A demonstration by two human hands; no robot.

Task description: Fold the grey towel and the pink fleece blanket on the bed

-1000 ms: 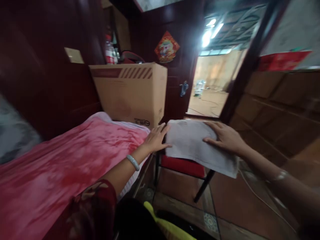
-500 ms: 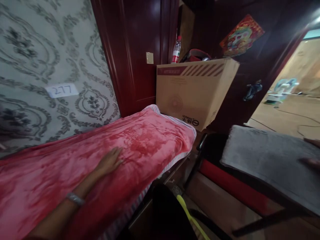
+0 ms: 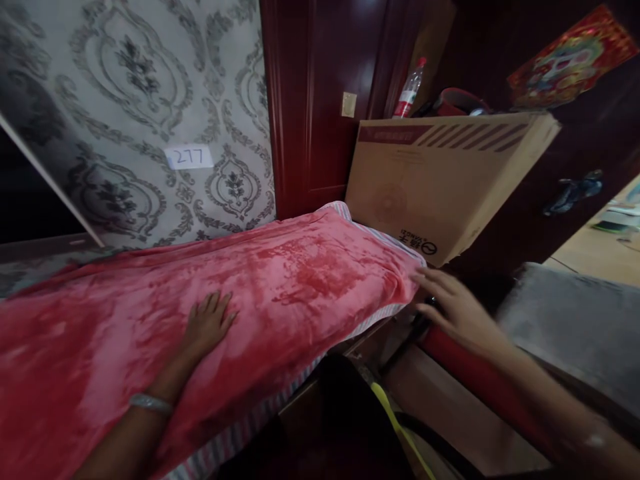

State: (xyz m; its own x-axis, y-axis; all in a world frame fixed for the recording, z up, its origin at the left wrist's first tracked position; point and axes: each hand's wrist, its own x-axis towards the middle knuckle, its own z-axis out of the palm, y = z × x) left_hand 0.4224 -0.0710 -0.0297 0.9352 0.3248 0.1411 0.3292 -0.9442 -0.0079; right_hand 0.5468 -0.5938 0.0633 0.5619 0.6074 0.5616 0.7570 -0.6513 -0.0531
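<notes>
Blanket (image 3: 305,280), red and pink, lies spread out in front of the person, running from the left edge of the view to a corner near the box (image 3: 425,180). The left hand (image 3: 207,323) rests palm down on it, fingers loosely parted and stretched toward its far edge, gripping nothing; blanket shows around all its fingertips, with more beyond them and to both sides. A pale bangle (image 3: 150,403) rings that wrist. The right hand (image 3: 463,310) reaches in from the right, its fingers extended and the thumb apart from them, clasping nothing. Its fingertips point at the blanket's right corner, and overlap or sit just beside the rim there; whether they touch cannot be told. Striped cloth (image 3: 363,325) shows from under the blanket along its near side and right end. Right of the right forearm, a grey cloth (image 3: 575,327) lies on a chair, well apart from the left hand; a red part (image 3: 467,363) of the chair shows below the right hand. A bottle (image 3: 410,90) leans in view above the box, and a card (image 3: 189,157) marked 277 is on the wall (image 3: 135,73).
</notes>
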